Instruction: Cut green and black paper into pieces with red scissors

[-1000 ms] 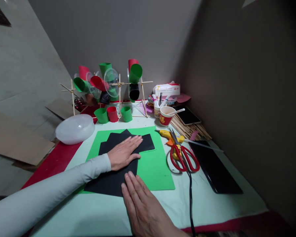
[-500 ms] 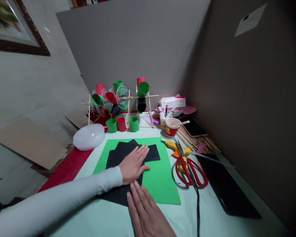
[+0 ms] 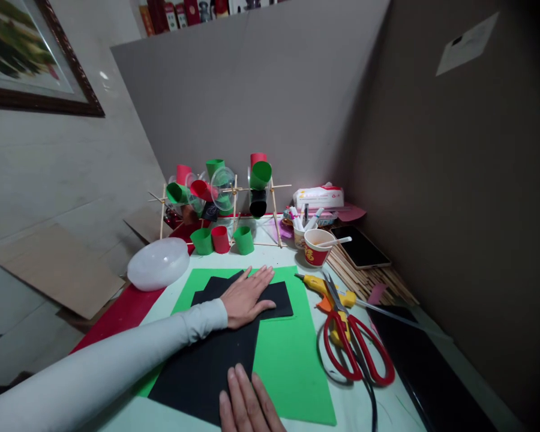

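Note:
My left hand (image 3: 247, 298) lies flat, fingers stretched out, on several overlapping black sheets (image 3: 211, 354). Under these is a larger green sheet (image 3: 292, 366). Nearer to me, my right hand (image 3: 247, 401) rests with straight fingers over the black sheet's right edge, low in the view; its wrist is out of frame. Neither hand grips anything. Right of the sheets, red-handled scissors (image 3: 357, 345) lie open on top of a yellow glue gun (image 3: 317, 284), whose black cord runs toward me.
Behind stands a stick frame (image 3: 274, 213) with clear discs and coloured paper cups. Small green and red cups (image 3: 220, 240) stand before it. A white plastic bowl (image 3: 158, 264) is at left. At right are a paper cup (image 3: 317, 255), sticks (image 3: 357, 273), a phone (image 3: 360, 246) and a dark slab (image 3: 432, 372).
My right hand has slid toward me, away from my left hand, baring more black sheet. The left hand stays flat on the sheets. The view has tilted up slightly.

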`<state>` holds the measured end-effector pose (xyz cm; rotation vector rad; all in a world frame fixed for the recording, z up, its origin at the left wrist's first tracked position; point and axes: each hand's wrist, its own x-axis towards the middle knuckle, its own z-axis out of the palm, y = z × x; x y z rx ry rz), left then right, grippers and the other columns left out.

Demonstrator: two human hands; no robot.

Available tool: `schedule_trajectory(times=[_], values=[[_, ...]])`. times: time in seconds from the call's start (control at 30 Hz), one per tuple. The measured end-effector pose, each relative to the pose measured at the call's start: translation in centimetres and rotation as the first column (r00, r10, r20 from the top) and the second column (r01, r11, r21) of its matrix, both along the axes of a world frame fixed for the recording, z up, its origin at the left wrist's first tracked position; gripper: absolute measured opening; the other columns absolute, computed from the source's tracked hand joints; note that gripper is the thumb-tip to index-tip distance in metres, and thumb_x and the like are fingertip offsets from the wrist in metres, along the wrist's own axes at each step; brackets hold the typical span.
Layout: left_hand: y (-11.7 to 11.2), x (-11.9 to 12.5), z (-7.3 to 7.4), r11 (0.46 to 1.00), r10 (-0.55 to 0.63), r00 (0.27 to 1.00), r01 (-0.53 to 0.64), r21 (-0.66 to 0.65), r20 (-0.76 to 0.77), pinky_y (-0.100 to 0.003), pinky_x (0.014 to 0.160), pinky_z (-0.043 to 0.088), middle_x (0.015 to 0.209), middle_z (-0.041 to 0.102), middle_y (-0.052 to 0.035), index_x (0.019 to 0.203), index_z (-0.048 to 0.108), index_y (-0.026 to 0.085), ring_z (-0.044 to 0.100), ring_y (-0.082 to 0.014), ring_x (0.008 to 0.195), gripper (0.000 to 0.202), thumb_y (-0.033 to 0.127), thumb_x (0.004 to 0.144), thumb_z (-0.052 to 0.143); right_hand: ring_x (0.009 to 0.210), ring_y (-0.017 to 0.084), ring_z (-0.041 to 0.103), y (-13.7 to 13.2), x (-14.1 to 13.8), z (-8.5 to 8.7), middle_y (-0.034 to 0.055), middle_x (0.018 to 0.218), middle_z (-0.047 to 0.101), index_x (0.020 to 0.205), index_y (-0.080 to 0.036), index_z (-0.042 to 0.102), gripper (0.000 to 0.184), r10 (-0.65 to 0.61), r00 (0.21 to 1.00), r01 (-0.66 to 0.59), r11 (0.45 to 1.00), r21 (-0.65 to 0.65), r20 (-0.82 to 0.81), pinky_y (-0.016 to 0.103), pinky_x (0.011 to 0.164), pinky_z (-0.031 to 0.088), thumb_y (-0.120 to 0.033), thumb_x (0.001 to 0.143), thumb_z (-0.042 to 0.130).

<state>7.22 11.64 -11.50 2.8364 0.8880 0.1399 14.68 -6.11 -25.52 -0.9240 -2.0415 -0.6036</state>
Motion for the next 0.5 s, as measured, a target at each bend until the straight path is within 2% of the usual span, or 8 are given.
schedule_trajectory(times=[0.17,0.27,0.33,0.43,0.5], values=[[0.6,0.4,0.0,1.000,0.021,0.999,-0.021,0.020,0.044,-0.058,0.122,0.015,0.162,0.028,-0.0240,0.156,0.027,0.009,0.018,-0.0297,0.153,0.078,0.062,0.099,0.033,0.127,0.035,0.060,-0.2,1.4,1.4,0.0131,0.130,0.070,0.136,-0.015,0.061,0.044,0.071,0.996,-0.065,0.993,-0.100,0.058,0.052,0.113,0.047,-0.020,0.092,0.066],[-0.7,-0.2,0.1,0.999,0.024,0.996,-0.028,0.047,0.091,-0.059,0.123,0.010,0.163,0.026,-0.0229,0.156,0.029,0.012,0.014,-0.0306,0.154,0.072,0.056,0.100,0.039,0.127,0.035,0.060,-0.3,2.8,2.7,0.0174,0.133,0.067,0.138,-0.011,0.059,0.045,0.129,0.986,-0.116,0.987,-0.114,0.110,0.050,0.110,0.050,-0.020,0.094,0.064],[-2.1,-1.1,0.1,0.999,-0.014,0.994,0.009,0.049,0.109,-0.056,0.124,0.010,0.164,0.027,-0.0210,0.156,0.030,0.013,0.013,-0.0289,0.154,0.070,0.052,0.100,0.042,0.127,0.035,0.060,-0.1,3.5,3.2,0.0191,0.132,0.068,0.136,-0.008,0.060,0.043,0.161,0.977,-0.149,0.984,-0.095,0.139,0.048,0.107,0.053,-0.019,0.095,0.063],[-4.4,-2.7,-0.2,0.993,-0.122,0.987,0.121,0.013,0.109,-0.047,0.125,0.015,0.163,0.034,-0.0142,0.157,0.030,0.018,0.022,-0.0246,0.153,0.072,0.055,0.098,0.046,0.126,0.036,0.061,0.3,3.7,2.6,0.0185,0.130,0.069,0.135,-0.009,0.062,0.042,0.188,0.971,-0.178,0.981,-0.077,0.151,0.049,0.103,0.056,-0.019,0.094,0.064],[-5.2,-3.6,-0.2,0.983,-0.178,0.976,0.183,-0.033,0.127,-0.047,0.125,0.013,0.163,0.034,-0.0114,0.158,0.029,0.020,0.024,-0.0246,0.152,0.074,0.058,0.097,0.046,0.126,0.038,0.061,0.6,3.5,1.4,0.0177,0.127,0.071,0.134,-0.010,0.063,0.041,0.182,0.973,-0.175,0.983,-0.060,0.140,0.050,0.102,0.057,-0.017,0.093,0.066]])
